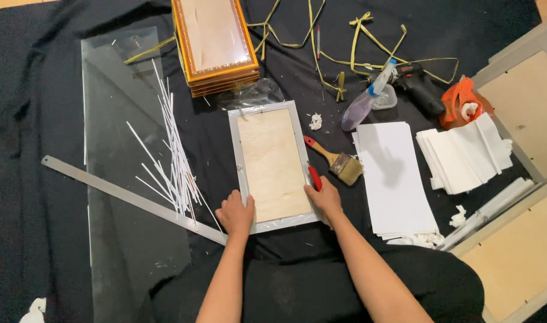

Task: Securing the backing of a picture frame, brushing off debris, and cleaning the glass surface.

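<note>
Far L of the L hand's grip, a big glass sheet (115, 149) lies flat on the black cloth (34, 119), w/ a long metal ruler (133, 199) running diagonally across it toward that hand. Betw ruler and hand: a loose heap of thin white strips (175, 155).

L hand (236, 213) rests on the lower-L corner of the silver frame (237, 155), which lies face down, plywood backing (272, 164) up. Its grip isn't clenched; fingers curl over the rim, pressing more than grasping.

R hand (324, 197) sits at the lower-R edge of the same frame, grip closed on a red-handled tool (314, 177) that pokes up along the rim; tip is hidden, so can't tell what kind.

To do this well, as I judge it: L hand should pin the frame so it doesn't skate on the cloth, R hand works the tool low and along the edge, not levering hard vs. the backing.

Just up-R of the R grip: a paintbrush (336, 161). Further R: spray bottle (364, 98), stack of white sheets (396, 179), folded white paper (465, 155), cordless drill (414, 84). Above both hands, gold frames (216, 45) stacked.
</note>
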